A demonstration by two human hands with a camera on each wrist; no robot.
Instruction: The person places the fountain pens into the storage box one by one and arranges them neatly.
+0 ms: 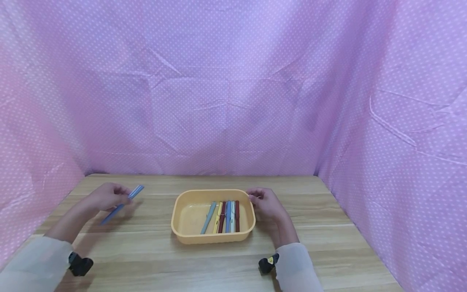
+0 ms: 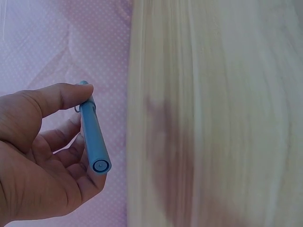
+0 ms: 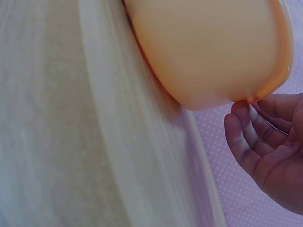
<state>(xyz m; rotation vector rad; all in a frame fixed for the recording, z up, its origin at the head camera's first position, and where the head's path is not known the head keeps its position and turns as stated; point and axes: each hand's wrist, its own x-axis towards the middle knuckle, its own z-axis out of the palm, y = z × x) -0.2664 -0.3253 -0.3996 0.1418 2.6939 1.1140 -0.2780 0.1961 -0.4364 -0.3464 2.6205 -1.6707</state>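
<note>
My left hand [image 1: 109, 196] pinches a blue pen [image 2: 94, 135] between thumb and fingers, above the left part of the table. The pen slants, and its round end with a dark ring faces the left wrist camera. At the far right corner of a yellow plastic tray [image 1: 195, 239], my right hand [image 1: 268, 204] grips the rim, the thumb on the edge and the fingers against the outer wall. Inside the tray, several pens lie side by side toward the right: yellow [image 1: 217, 217], dark red [image 1: 222, 217], blue and pale ones. A grey-green pen [image 1: 208, 217] lies slanted at their left.
The tray stands on a light wood-grain table [image 1: 164, 263]. Pink dotted cloth [image 1: 226, 101] hangs behind the table and along both sides. Each wrist wears a small black camera, the left one [image 1: 80, 264] and the right one [image 1: 268, 264] both near the sleeve cuffs.
</note>
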